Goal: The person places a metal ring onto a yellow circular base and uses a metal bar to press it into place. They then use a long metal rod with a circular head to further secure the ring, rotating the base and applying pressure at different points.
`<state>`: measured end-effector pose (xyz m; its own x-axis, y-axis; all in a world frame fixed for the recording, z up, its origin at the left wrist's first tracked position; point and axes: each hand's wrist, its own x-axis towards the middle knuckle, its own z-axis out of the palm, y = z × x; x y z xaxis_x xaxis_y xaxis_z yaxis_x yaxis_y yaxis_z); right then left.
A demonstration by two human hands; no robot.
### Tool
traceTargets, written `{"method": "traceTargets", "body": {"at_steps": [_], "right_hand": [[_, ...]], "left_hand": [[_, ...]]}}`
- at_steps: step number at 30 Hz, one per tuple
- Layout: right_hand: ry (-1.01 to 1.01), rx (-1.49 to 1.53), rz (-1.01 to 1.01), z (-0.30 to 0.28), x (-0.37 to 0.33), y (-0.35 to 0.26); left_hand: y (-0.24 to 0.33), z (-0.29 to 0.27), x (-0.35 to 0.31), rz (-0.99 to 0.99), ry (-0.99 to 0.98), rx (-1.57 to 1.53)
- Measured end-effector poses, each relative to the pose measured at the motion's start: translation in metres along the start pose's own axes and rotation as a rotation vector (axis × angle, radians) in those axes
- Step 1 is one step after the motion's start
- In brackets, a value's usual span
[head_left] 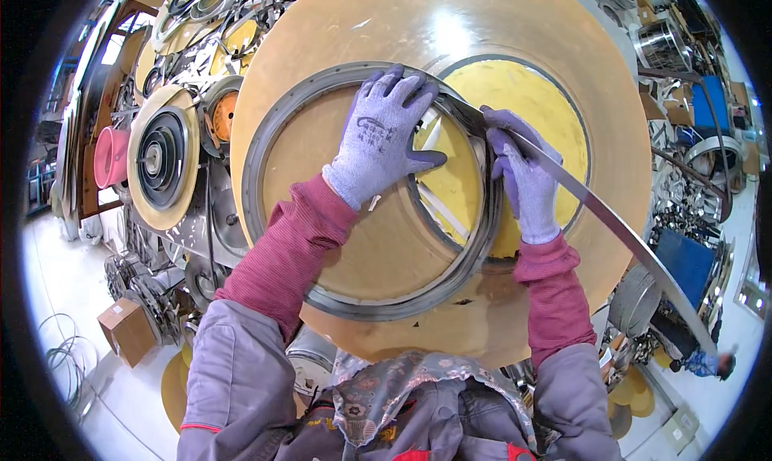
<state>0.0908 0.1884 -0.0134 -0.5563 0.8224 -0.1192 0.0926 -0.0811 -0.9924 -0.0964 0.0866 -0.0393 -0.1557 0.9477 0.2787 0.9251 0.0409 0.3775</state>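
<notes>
1. Nearest the camera, a flowered cloth (366, 417) lies soft and creased over a grey jacket (241, 368); the lower edge cuts the jacket off.
2. The left hand (378, 135), in a knitted lilac glove, lies across the upper part of a grey ring (256, 180), fingers spread apart. It hides part of the rim.
3. The right hand (523, 163), gloved alike, has its fingers clamped on a metal strip (635, 248).
4. That thin, smooth strip runs from the ring's upper right, through the right hand, past the bench's edge to the lower right. Its end near the ring is hard to make out.
5. The ring, ridged and dull, rests on a round tan bench (615, 83) with a glossy surface. It partly covers a dark-rimmed yellow circle (515, 83).
6. Pale strips (442, 210) show inside the ring; their material is unclear.
7. At left stand a pink bucket (111, 157) and a cardboard box (129, 332); clutter at right is too small to tell.
</notes>
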Motion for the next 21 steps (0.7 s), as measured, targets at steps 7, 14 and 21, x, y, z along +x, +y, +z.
{"method": "traceTargets", "body": {"at_steps": [7, 14, 21], "right_hand": [[0.030, -0.191, -0.381, 0.004, 0.001, 0.019], [-0.032, -0.373, -0.486, 0.006, 0.003, 0.000], [-0.129, -0.464, -0.335, -0.006, -0.002, -0.022]], "left_hand": [[-0.002, -0.010, 0.006, 0.022, -0.046, -0.005], [0.003, -0.009, 0.010, 0.006, -0.098, 0.064], [0.008, -0.009, 0.010, 0.047, -0.134, 0.113]]}}
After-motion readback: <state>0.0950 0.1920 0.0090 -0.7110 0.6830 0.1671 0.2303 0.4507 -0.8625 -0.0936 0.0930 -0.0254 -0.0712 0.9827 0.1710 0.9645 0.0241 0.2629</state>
